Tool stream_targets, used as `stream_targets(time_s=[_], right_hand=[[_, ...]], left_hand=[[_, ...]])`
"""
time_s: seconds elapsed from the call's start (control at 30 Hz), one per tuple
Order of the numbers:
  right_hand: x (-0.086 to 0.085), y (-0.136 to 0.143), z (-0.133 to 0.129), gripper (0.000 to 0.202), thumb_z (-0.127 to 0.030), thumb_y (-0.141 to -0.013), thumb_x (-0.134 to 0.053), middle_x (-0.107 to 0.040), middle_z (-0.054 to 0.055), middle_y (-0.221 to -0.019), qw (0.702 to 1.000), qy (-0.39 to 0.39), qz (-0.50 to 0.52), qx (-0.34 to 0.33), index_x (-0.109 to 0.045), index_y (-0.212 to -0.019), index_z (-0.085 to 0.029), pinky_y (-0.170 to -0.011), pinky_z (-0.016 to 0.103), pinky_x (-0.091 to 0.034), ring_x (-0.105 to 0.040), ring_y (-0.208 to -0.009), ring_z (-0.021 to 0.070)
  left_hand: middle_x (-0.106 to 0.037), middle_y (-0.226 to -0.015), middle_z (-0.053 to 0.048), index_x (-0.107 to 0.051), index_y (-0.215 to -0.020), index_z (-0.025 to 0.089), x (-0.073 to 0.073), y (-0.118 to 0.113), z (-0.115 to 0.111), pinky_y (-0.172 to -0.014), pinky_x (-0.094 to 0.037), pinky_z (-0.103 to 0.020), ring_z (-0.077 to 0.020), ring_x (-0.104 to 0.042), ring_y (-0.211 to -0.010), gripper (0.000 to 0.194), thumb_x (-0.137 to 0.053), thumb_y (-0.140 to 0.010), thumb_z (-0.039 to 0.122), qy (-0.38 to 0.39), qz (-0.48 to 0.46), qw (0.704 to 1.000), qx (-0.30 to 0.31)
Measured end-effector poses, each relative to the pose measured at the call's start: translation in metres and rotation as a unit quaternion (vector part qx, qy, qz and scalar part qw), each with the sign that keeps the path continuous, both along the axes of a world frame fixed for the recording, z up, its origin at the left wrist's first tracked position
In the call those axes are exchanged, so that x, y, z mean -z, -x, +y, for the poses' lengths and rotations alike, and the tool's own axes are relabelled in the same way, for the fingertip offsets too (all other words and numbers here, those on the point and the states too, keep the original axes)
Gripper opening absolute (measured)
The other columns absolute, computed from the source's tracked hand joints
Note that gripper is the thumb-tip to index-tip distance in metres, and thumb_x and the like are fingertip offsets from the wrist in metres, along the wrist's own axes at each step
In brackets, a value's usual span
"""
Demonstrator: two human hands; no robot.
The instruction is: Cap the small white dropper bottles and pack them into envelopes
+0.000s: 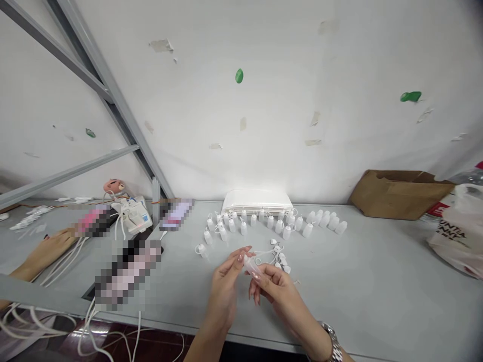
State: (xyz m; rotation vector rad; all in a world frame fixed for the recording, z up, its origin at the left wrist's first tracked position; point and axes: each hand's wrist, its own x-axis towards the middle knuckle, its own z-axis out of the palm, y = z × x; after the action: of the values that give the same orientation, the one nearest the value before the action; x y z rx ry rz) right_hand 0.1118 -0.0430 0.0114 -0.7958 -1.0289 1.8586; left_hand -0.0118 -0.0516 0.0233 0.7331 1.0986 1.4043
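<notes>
A small translucent plastic squeeze bottle [253, 268] is tilted between my hands above the near part of the table. My right hand [277, 286] is closed around its body, thumb along the side. At the bottle's narrow upper end, my left hand [225, 279] pinches with thumb and fingers; whether a separate cap is there cannot be made out. Just beyond my hands lies a loose pile of white caps with looped straps [281, 259]. Farther back stand several capped bottles [244, 229], some with strap loops showing. To their right, several bottles without visible caps [333, 221] stand in a row.
A white flat stack [257, 201] lies against the wall behind the bottles. At right are a brown paper bag [402, 196] and a white plastic bag [458, 229]. Phones, cables and a white device [136, 215] lie left, near another person's hand [56, 246].
</notes>
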Motion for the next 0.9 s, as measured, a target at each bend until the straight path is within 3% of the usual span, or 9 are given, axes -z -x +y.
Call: stream_targets(time_s=[0.23, 0.33, 0.5, 0.6, 0.67, 0.77, 0.9], right_hand=[[-0.014, -0.004, -0.006, 0.032, -0.042, -0.073, -0.07, -0.058, -0.001, -0.049, 1.0, 0.021, 0.005, 0.003, -0.062, -0.065, -0.012, -0.045, 0.021, -0.032, -0.045, -0.041, 0.0069], [-0.015, -0.005, -0.005, 0.03, -0.036, -0.074, -0.071, -0.053, -0.002, -0.044, 0.992, 0.082, 0.089, -0.026, -0.062, -0.06, -0.011, -0.045, 0.019, -0.03, -0.039, -0.04, 0.0046], [-0.008, -0.006, -0.001, 0.029, -0.036, -0.069, -0.074, -0.037, -0.009, -0.036, 0.949, 0.211, 0.202, -0.122, -0.067, -0.069, -0.008, -0.041, 0.016, -0.026, -0.027, -0.037, 0.002], [-0.011, -0.004, -0.001, 0.038, -0.046, -0.074, -0.066, -0.049, -0.004, -0.039, 0.977, 0.139, 0.125, -0.103, -0.067, -0.072, -0.009, -0.042, 0.019, -0.031, -0.037, -0.035, 0.0046], [-0.015, -0.002, -0.003, 0.035, -0.046, -0.074, -0.067, -0.061, 0.001, -0.053, 0.998, 0.038, 0.029, -0.034, -0.068, -0.079, -0.011, -0.049, 0.024, -0.039, -0.05, -0.044, 0.0094], [-0.017, 0.001, -0.009, 0.029, -0.039, -0.068, -0.074, -0.064, 0.0, -0.066, 0.992, -0.078, -0.071, 0.077, -0.067, -0.085, -0.017, -0.061, 0.027, -0.045, -0.057, -0.059, 0.0133], [-0.014, 0.003, -0.014, 0.028, -0.043, -0.072, -0.069, -0.06, 0.0, -0.061, 0.987, -0.094, -0.101, 0.079, -0.066, -0.082, -0.016, -0.056, 0.027, -0.044, -0.054, -0.053, 0.0122]], left_hand=[[-0.061, -0.111, -0.011, -0.074, -0.079, 0.018, 0.006, -0.001, -0.001, -0.087, -0.042, -0.033, -0.0287, -0.045, -0.117, 0.025, -0.063, -0.077, 0.04, -0.032, 0.032, 0.999, 0.023], [-0.059, -0.112, -0.011, -0.074, -0.08, 0.019, 0.006, -0.003, -0.002, -0.081, -0.043, -0.031, -0.0287, -0.044, -0.117, 0.023, -0.063, -0.077, 0.038, -0.042, 0.03, 0.998, 0.029], [-0.058, -0.117, -0.011, -0.075, -0.077, 0.018, 0.0, 0.0, -0.002, -0.089, -0.04, -0.034, -0.0278, -0.046, -0.116, 0.022, -0.066, -0.074, 0.038, -0.064, -0.008, 0.996, 0.06], [-0.06, -0.112, -0.011, -0.075, -0.075, 0.017, -0.002, 0.003, -0.002, -0.09, -0.041, -0.034, -0.0288, -0.046, -0.116, 0.023, -0.067, -0.073, 0.038, -0.062, 0.008, 0.998, 0.031], [-0.06, -0.109, -0.012, -0.075, -0.075, 0.017, -0.002, 0.004, -0.003, -0.088, -0.042, -0.033, -0.0291, -0.048, -0.114, 0.024, -0.069, -0.071, 0.039, -0.053, 0.036, 0.998, -0.021], [-0.058, -0.112, -0.012, -0.075, -0.076, 0.016, -0.002, 0.004, -0.005, -0.081, -0.044, -0.033, -0.0291, -0.052, -0.107, 0.027, -0.069, -0.069, 0.042, -0.032, 0.043, 0.997, -0.048], [-0.06, -0.113, -0.012, -0.075, -0.074, 0.016, -0.003, 0.002, -0.005, -0.088, -0.041, -0.037, -0.0297, -0.049, -0.111, 0.033, -0.064, -0.072, 0.047, -0.021, -0.011, 0.999, -0.027]])
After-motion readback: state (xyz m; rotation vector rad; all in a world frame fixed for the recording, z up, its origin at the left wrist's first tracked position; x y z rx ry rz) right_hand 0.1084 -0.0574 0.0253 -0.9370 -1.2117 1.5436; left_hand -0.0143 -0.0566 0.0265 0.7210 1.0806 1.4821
